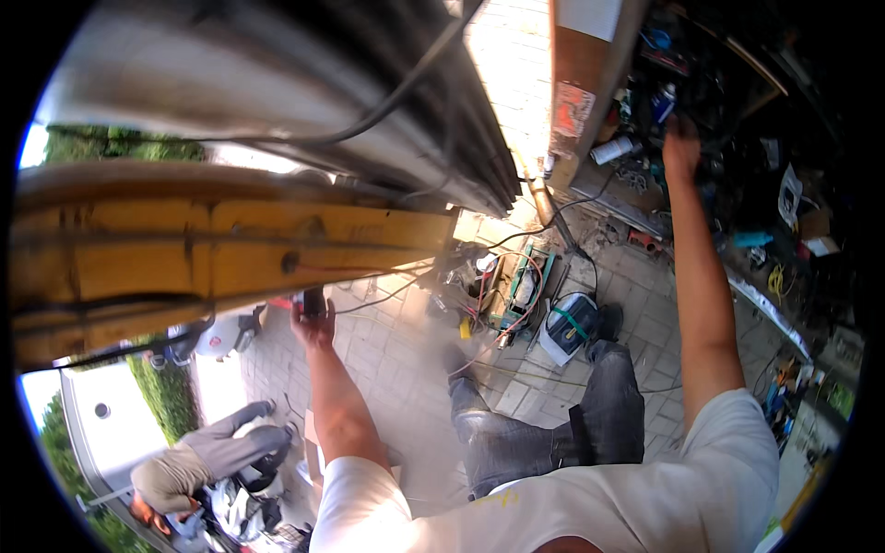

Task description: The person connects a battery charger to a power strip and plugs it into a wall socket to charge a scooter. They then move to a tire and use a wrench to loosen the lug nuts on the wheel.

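Observation:
My left hand (313, 324), arm stretched forward, is closed round a small black boxy object (314, 300) just below a yellow beam. What kind of object it is, I cannot make out. A bit of red shows beside those fingers. Out to the right, my right hand (680, 147) reaches into a dark, cluttered storage space. Its fingers are in shadow and smeared, close to a blue container (663, 103). Whether they touch it cannot be told. Left of that hand lies a white cylindrical can (612, 150).
The long yellow beam (249, 249) crosses the left side, with cables hanging about it. On the paving between my feet and the beam stand a green-framed tool (525, 290) and a grey machine with a green strap (570, 324). Another person (189, 465) bends over at lower left.

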Demonstrator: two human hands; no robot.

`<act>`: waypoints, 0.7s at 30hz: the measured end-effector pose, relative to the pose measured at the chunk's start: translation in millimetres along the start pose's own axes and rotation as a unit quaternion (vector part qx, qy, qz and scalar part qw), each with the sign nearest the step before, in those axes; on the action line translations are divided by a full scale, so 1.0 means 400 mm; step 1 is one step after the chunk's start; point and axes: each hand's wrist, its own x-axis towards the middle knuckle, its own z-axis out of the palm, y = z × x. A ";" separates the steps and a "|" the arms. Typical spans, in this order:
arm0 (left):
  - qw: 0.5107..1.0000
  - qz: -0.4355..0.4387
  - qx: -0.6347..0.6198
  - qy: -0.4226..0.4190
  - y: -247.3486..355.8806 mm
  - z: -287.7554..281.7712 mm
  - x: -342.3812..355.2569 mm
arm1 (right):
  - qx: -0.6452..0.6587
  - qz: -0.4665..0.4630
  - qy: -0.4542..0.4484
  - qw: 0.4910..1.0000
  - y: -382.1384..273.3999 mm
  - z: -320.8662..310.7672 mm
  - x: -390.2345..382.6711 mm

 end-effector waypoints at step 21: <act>0.957 -0.146 -0.093 -0.235 -0.006 -0.126 0.054 | -0.060 -0.123 -0.664 0.735 -1.145 0.602 -1.122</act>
